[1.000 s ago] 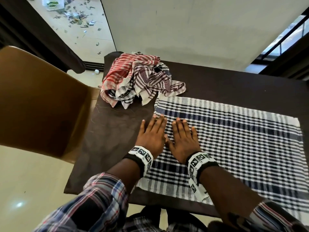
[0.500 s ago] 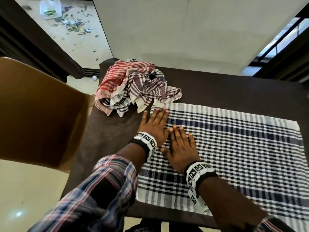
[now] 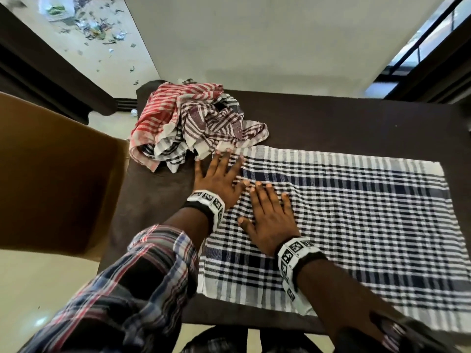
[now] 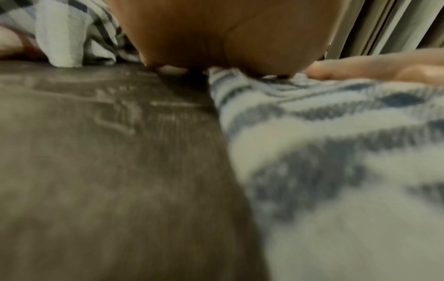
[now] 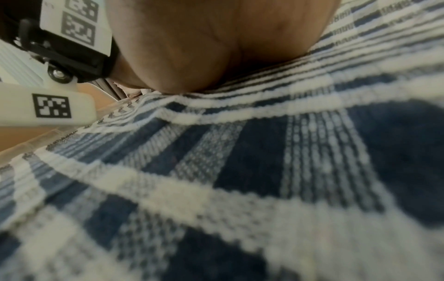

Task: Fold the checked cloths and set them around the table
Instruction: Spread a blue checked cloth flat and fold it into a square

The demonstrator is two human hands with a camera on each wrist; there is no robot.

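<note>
A blue-and-white checked cloth (image 3: 356,220) lies spread flat on the dark table (image 3: 344,123). My left hand (image 3: 219,174) presses flat on the cloth's far left corner, fingers straight, partly on bare table. Just right of it my right hand (image 3: 270,215) lies flat on the cloth with fingers spread. The left wrist view shows the cloth's left edge (image 4: 324,152) against the table (image 4: 108,161). Close weave of the cloth (image 5: 264,171) under my palm fills the right wrist view. A crumpled heap of red, maroon and black checked cloths (image 3: 193,123) sits at the table's far left corner.
A brown chair back (image 3: 56,179) stands close against the table's left side. Beyond the table is a pale floor, with scattered litter (image 3: 89,24) at the far left. The cloth's near edge hangs at the table's front edge.
Both hands slid away from me along the cloth's left part, the left one reaching the far left corner near the heap. The head view shifted slightly.
</note>
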